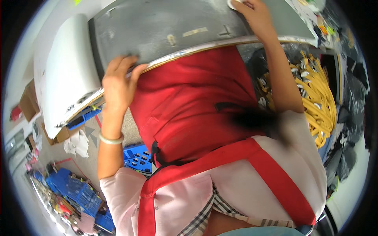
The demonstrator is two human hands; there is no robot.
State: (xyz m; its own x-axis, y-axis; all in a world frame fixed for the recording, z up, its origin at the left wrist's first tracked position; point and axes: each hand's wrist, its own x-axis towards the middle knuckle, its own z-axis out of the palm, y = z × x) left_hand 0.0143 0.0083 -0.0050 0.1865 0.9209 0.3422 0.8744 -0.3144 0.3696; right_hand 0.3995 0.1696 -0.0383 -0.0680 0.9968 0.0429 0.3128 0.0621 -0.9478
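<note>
My left hand (120, 80) rests at the near edge of a dark grey worktop (157, 23), thumb apart from the fingers. It holds nothing that I can see, and a dark blur lies by its fingertips. Over at the far right of the worktop, my right hand (256, 17) has its fingers closed on a small white round piece (232, 4). The upper part of that piece is cut off by the picture's edge, so its kind cannot be told. Worn pale tape marks (195, 32) show on the worktop between my hands.
A large white roll (73, 59) lies left of the worktop. To the right hangs a bundle of yellow straps (315, 94) with metal fittings, beside dark plastic bags (348, 157). Blue crates (75, 188) stand on the floor at lower left. My red apron (193, 98) touches the table edge.
</note>
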